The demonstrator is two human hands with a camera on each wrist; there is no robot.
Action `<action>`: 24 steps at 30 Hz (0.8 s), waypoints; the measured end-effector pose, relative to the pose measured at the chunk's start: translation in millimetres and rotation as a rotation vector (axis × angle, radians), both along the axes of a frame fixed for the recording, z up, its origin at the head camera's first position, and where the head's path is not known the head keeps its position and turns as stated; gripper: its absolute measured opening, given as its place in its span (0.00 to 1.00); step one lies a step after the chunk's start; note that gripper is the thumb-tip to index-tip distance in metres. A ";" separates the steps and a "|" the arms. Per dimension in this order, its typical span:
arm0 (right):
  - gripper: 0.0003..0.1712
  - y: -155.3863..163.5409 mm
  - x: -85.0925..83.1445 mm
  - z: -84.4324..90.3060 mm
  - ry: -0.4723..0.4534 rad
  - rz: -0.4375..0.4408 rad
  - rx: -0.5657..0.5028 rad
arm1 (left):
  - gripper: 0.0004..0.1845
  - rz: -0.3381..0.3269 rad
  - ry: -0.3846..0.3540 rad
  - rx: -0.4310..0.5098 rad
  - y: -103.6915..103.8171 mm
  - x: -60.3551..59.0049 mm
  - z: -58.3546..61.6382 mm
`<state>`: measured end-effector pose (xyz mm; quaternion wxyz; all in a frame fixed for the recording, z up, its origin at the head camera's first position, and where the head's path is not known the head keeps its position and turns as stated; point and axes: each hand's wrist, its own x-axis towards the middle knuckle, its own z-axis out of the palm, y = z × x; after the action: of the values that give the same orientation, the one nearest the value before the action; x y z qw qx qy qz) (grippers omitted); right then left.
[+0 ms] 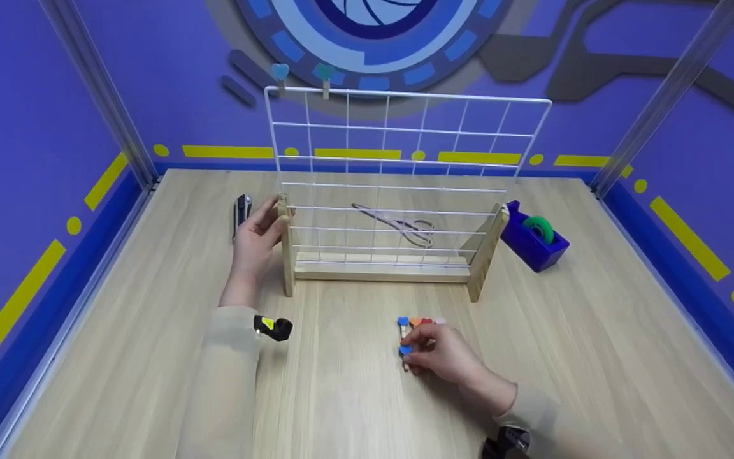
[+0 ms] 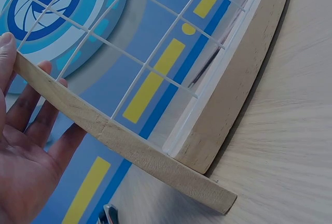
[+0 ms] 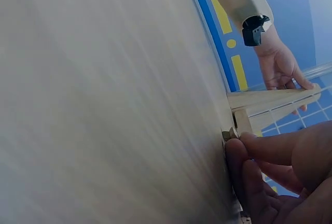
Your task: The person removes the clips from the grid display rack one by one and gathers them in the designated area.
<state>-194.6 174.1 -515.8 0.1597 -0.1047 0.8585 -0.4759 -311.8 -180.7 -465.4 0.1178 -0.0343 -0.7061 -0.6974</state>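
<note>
A white wire grid (image 1: 405, 159) stands upright in a wooden stand (image 1: 380, 271) mid-table. My left hand (image 1: 257, 231) rests against the stand's left upright (image 2: 129, 146), thumb on one side and straight fingers (image 2: 31, 110) behind it. On the table in front of the stand, my right hand (image 1: 440, 354) has its fingers curled on a small wooden clothespin with a blue heart (image 1: 405, 350); the right wrist view shows the fingertips (image 3: 249, 141) pinching its end (image 3: 229, 134). Several more heart clothespins (image 1: 421, 322) lie just beyond that hand. Two heart clothespins (image 1: 280, 73) are clipped on the grid's top wire.
Scissors (image 1: 405, 224) lie behind the grid. A blue tape dispenser with a green roll (image 1: 536, 237) sits right of the stand, and a black stapler (image 1: 241, 210) lies beyond my left hand. Purple walls and metal posts enclose the wooden table (image 1: 341, 395).
</note>
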 end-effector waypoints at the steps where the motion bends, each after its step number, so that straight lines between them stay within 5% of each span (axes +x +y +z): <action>1: 0.09 0.0 -0.2 0.1 0.001 0.004 0.001 | 0.29 0.001 -0.001 -0.007 -0.2 0.2 0.2; 16: 0.10 6.0 -3.4 5.5 0.048 0.039 -0.059 | 0.30 0.015 -0.001 -0.009 1.0 1.4 -0.5; 24: 0.12 11.6 -10.5 29.7 0.125 0.047 -0.046 | 0.29 0.005 -0.002 0.004 0.3 0.7 0.0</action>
<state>-205.1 185.7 -486.1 0.1145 -0.1579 0.8529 -0.4843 -311.1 -180.4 -465.4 0.1189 -0.0317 -0.7048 -0.6986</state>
